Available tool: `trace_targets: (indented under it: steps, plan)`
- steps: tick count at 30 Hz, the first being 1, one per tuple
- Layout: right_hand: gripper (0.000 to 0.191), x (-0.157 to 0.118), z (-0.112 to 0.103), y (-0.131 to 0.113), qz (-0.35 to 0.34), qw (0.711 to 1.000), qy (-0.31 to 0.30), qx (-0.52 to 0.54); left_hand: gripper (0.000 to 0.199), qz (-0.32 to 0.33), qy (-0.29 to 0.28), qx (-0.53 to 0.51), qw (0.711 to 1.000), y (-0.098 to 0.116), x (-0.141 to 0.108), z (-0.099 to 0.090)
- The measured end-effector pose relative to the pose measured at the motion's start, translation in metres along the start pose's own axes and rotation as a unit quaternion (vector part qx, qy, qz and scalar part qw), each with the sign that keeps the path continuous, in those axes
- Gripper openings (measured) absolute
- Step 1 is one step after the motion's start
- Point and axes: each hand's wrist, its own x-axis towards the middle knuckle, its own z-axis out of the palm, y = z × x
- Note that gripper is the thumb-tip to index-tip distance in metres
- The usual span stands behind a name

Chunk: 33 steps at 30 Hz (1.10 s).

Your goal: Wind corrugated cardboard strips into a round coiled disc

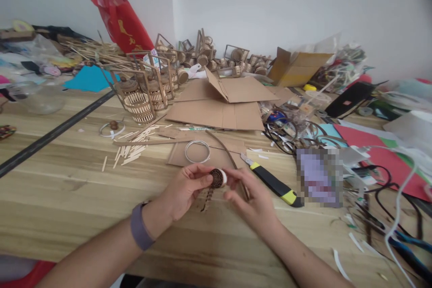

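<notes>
My left hand is closed, its thumb and fingers gripping a small round disc with a dark-brown pierced face and a white rim. Below the disc hangs a dark notched strip, whose attachment I cannot make out. My right hand is close at the disc's right side, thumb and index finger apart, fingertips near the white rim. A long thin brown strip runs under the right hand. On a cardboard piece just beyond my hands lies a ring of coiled pale wire.
A yellow-and-black utility knife lies right of my right hand, blade out. Loose pale sticks and small slatted baskets are at left. Folded cardboard lies ahead. Cables and a red sheet are at right.
</notes>
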Motion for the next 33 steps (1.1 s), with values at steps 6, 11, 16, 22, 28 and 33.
trace_targets:
  steps: [6,11,16,22,28,33]
  plan:
    - [0.012,-0.0024,-0.0064,-0.0078,-0.026,0.995,0.059,-0.073,0.039,0.021,0.012,0.034,0.999,-0.0046,0.0013,-0.0011]
    - [0.011,-0.0029,-0.0039,-0.0066,-0.018,0.995,0.047,-0.085,0.037,0.031,0.024,0.038,0.999,-0.0059,0.0005,0.0015]
    - [0.013,-0.0027,-0.0042,-0.0045,-0.001,0.997,0.028,-0.079,0.033,0.043,0.027,0.063,0.997,-0.0066,0.0010,0.0002]
    - [0.014,-0.0019,-0.0040,-0.0025,-0.007,0.997,0.022,-0.077,0.035,0.045,0.047,0.051,0.997,-0.0081,0.0011,0.0002]
    - [0.014,-0.0022,-0.0045,-0.0008,-0.019,0.995,0.009,-0.099,0.034,0.046,0.051,0.077,0.995,-0.0076,0.0005,-0.0008]
    - [0.014,-0.0040,-0.0040,0.0007,-0.034,0.994,0.001,-0.105,0.033,0.038,0.043,0.077,0.995,-0.0066,0.0000,-0.0015]
